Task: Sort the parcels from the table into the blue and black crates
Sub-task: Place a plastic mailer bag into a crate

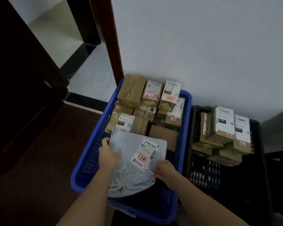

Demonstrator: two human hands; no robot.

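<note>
We hold a soft grey plastic mailer bag (134, 162) over the near half of the blue plastic crate (185, 128), left hand (107, 154) gripping its left edge, right hand (163, 170) pinching its right edge. Brown cardboard boxes (147, 103) fill the crate's far end; the black crate (258, 144) stands just right.

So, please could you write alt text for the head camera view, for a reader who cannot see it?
Both hands, left hand and right hand, hold a grey mailer bag over the blue crate, already stacked with cardboard parcels. A black crate holding more boxes stands to its right.
</note>
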